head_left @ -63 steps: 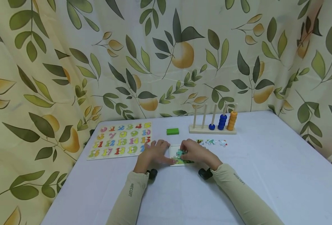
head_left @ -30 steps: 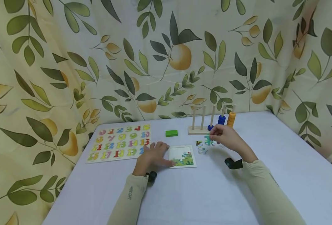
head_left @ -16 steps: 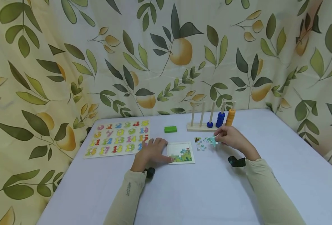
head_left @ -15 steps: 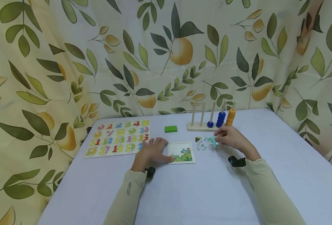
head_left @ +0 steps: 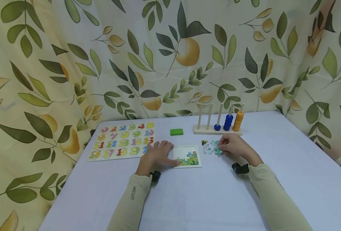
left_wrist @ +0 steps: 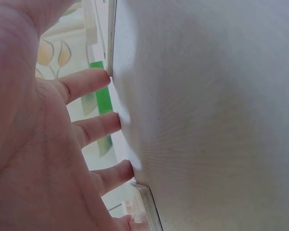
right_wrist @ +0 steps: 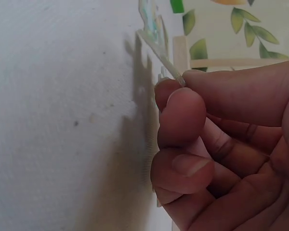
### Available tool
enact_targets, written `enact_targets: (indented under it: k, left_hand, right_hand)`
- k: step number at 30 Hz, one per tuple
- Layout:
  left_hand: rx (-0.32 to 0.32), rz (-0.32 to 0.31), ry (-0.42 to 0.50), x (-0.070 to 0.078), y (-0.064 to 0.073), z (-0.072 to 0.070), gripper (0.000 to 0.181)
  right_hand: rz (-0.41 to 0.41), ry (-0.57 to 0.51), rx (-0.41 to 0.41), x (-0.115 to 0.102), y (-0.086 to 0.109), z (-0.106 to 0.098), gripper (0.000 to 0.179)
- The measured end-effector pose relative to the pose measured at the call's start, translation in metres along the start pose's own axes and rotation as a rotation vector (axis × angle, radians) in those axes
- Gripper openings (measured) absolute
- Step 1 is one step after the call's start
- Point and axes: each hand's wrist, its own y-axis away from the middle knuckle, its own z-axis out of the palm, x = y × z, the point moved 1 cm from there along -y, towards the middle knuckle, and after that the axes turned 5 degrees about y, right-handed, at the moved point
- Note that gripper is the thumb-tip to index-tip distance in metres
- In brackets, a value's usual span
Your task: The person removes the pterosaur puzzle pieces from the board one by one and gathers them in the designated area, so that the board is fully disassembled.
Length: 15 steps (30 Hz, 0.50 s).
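Observation:
My left hand (head_left: 156,157) is spread on the table, its thumb resting on the near left corner of a square puzzle tray (head_left: 184,150). In the left wrist view the fingertips touch the tabletop between two board edges. Several pieces with green scenery lie in the tray's lower part. To its right, my right hand (head_left: 236,147) pinches a teal jigsaw piece (head_left: 218,152) between thumb and fingers. Loose jigsaw pieces (head_left: 207,149) lie just left of that hand. The right wrist view shows the held piece (right_wrist: 161,57) edge-on and tilted; its picture is hidden there.
A number board (head_left: 121,141) lies at the left, partly under the left fingers. Behind the tray is a green block (head_left: 176,132). A wooden peg counter (head_left: 205,129) with blue and orange beads stands just behind the right hand. A leaf-patterned curtain (head_left: 170,86) hangs behind the table.
My right hand has carried the teal piece from over the tray to the loose pieces at the right, then drawn it slightly nearer and turned it. The left hand stays by the tray.

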Motion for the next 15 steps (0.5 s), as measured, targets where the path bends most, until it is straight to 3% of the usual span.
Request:
enact_targets:
  k: [15]
  left_hand:
    - [0.008, -0.015, -0.012, -0.0027, -0.0052, 0.0033, 0.09]
  right_hand:
    - [0.005, 0.116, 0.001, 0.0008, -0.0019, 0.0061, 0.006]
